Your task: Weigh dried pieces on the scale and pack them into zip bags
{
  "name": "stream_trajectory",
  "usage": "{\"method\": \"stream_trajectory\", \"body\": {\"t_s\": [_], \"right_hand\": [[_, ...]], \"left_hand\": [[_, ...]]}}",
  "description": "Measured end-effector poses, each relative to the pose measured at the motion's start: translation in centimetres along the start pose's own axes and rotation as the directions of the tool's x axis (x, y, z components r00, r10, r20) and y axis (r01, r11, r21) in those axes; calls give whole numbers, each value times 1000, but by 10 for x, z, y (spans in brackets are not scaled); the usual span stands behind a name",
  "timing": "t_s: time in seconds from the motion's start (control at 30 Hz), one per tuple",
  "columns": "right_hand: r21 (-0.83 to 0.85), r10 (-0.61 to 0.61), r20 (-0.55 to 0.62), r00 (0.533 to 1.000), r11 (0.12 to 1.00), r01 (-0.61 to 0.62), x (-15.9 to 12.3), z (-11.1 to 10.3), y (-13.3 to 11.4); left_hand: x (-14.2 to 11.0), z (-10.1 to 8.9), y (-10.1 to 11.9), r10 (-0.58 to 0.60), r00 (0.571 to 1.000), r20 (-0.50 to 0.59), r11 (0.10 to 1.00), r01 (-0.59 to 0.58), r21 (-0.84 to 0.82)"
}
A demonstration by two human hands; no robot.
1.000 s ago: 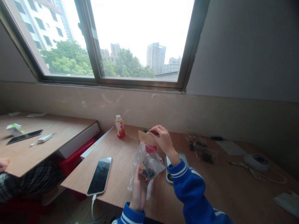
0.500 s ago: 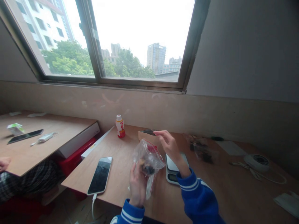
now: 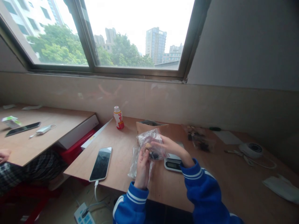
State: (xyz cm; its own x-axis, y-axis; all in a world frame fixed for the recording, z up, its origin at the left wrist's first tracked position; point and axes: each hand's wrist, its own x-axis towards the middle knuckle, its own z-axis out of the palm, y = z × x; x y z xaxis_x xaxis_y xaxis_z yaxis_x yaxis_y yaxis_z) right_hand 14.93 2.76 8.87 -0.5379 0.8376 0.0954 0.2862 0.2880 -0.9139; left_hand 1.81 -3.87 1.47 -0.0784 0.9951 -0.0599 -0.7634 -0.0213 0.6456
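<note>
My left hand [image 3: 143,166] grips a clear zip bag [image 3: 149,135] from below, its fingers closed around the plastic. Inside the bag are a tan piece and dark pieces that I cannot name. From the right, my right hand [image 3: 169,145] reaches to the same bag; its fingertips are partly covered by the plastic, and whether they pinch anything is hidden. Just behind the bag stands a brown paper pouch [image 3: 141,127] with its top open. A digital scale [image 3: 172,164] lies under my right wrist, partly covered. Another piece of clear plastic [image 3: 133,165] hangs beside my left hand.
A phone [image 3: 101,164] on a charging cable lies left, with a red-and-white bottle [image 3: 118,119] behind it. To the right are bags of dark parts [image 3: 202,143], a white sheet [image 3: 227,137] and a round white device [image 3: 251,150]. Another person's hand [image 3: 4,154] rests at the neighbouring table.
My right hand has left the pouch's opening and come down to the zip bag. My left hand has lifted the bag slightly. The view has tilted down, bringing a power strip into sight.
</note>
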Motion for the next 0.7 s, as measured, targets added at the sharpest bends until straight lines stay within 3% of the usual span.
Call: {"method": "stream_trajectory", "body": {"t_s": [0.17,0.33,0.57,0.7], "right_hand": [[17,-50,94,994,999,49,-2,11,-1],[68,-126,88,988,990,121,5,21,7],[59,-88,-78,993,994,93,23,32,16],[91,-56,-174,983,993,73,19,30,10]], "left_hand": [[5,-13,-3,58,997,-44,993,-53,104],[12,-26,-3,150,983,-109,955,-116,272],[5,-17,5,75,997,-6,993,-74,91],[1,-13,9,57,998,-5,998,-56,36]]}}
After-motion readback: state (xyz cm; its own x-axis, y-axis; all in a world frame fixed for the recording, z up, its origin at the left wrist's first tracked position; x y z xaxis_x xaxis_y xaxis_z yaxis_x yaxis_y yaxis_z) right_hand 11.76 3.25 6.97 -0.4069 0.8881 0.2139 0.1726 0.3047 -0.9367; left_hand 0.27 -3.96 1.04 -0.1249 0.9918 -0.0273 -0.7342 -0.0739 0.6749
